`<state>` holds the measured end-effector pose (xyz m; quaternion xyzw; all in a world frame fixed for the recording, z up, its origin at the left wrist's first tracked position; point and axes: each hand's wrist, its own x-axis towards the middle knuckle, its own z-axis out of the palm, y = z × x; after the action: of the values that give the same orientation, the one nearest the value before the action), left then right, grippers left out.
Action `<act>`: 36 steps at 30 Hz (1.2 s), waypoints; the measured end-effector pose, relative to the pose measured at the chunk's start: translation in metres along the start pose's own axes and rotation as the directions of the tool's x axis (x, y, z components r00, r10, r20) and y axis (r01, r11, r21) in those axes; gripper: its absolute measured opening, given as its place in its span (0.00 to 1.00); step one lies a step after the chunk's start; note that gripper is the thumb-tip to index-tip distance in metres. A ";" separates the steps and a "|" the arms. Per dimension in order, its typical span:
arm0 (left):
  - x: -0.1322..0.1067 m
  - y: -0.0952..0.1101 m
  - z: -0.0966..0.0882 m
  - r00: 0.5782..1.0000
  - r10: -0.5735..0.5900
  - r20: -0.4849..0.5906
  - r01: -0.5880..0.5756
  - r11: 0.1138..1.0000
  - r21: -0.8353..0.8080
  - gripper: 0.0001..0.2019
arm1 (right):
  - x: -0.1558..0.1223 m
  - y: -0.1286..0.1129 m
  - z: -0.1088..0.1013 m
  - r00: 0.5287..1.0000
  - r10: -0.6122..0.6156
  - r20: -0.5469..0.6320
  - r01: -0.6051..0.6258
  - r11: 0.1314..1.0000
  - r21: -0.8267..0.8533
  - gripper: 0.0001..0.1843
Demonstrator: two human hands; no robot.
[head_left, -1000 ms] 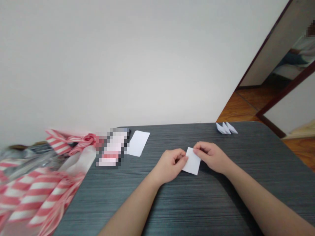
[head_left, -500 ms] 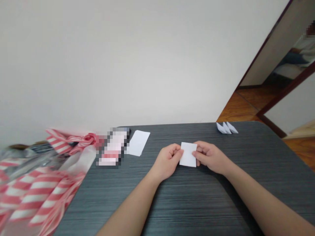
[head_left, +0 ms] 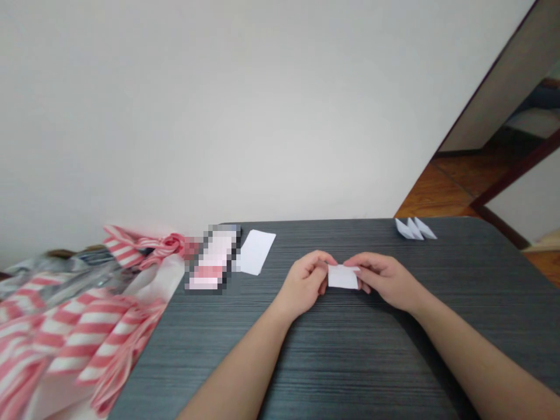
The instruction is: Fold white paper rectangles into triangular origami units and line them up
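A small white piece of paper (head_left: 343, 277) is held between my two hands, its top edge bent over toward me. My left hand (head_left: 306, 281) pinches its left side, with the index finger along the top edge. At the opposite side, my right hand (head_left: 382, 280) grips the paper between thumb and fingers. Some of the fingertips are hidden behind the paper. Both hands are just above the dark wood-grain table (head_left: 332, 361).
White paper sheets (head_left: 257, 252) lie at the left, beside a blurred-out phone-like object (head_left: 214, 256). Several folded white paper pieces (head_left: 415, 228) stand at the back right. Red-and-white striped cloth (head_left: 87, 332) is heaped left of the table. A wall (head_left: 262, 116) rises behind.
The paper's upper part has been bent over, so its visible face is shorter. My fingers have moved up to its top edge. The whole view has shifted slightly.
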<state>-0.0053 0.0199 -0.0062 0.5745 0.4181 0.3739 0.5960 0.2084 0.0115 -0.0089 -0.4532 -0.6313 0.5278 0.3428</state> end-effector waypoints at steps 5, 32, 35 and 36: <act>0.000 0.001 0.002 1.000 0.016 0.003 -0.015 1.000 -0.018 0.10 | -0.001 -0.005 -0.003 0.995 -0.094 0.022 0.096 0.992 -0.083 0.12; -0.003 0.006 0.004 1.000 -0.003 0.000 0.003 0.933 0.361 0.19 | 0.001 0.001 0.001 0.996 0.026 -0.088 -0.031 0.999 -0.045 0.11; -0.002 0.005 0.004 1.000 0.004 -0.013 0.001 0.924 0.382 0.18 | 0.002 0.002 0.000 0.995 0.025 -0.094 -0.033 0.996 -0.080 0.12; -0.002 0.005 0.004 1.000 0.006 -0.017 0.001 0.924 0.383 0.18 | 0.002 0.001 0.000 0.995 0.018 -0.096 -0.027 0.995 -0.095 0.12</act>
<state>-0.0018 0.0173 -0.0008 0.6770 0.4877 0.2909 0.4682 0.2079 0.0129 -0.0105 -0.5009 -0.6337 0.4784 0.3443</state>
